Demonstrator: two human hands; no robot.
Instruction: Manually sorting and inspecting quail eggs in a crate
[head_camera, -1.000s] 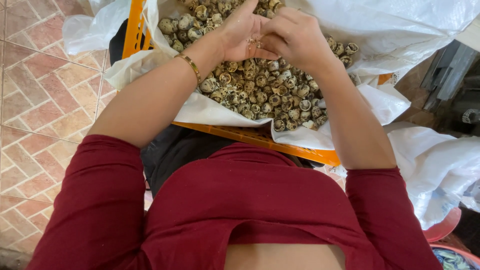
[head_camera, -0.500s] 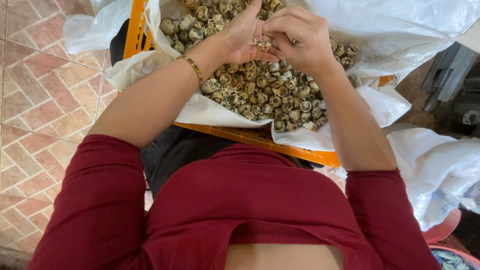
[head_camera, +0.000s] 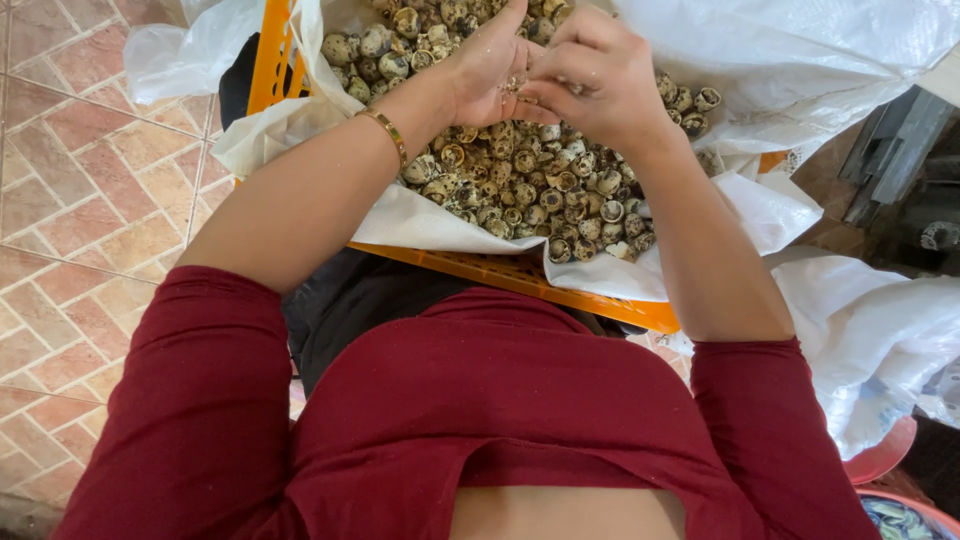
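My left hand and right hand meet fingertip to fingertip above a heap of small speckled shells. Between the fingertips of both hands a small shell piece is pinched; most of it is hidden by my fingers, so I cannot tell whether it is whole or broken. My left hand is curled, palm turned toward the right hand; my right hand is closed over, knuckles up. A gold bangle circles my left wrist.

The heap lies directly beneath both hands and spreads toward my body, resting on a white plastic sheet. The sheet lines an orange crate, whose edge shows nearer to me than the heap and again to the left of my left hand. A white sack lies to the right of my right forearm. Red tiled floor extends left of my left arm.
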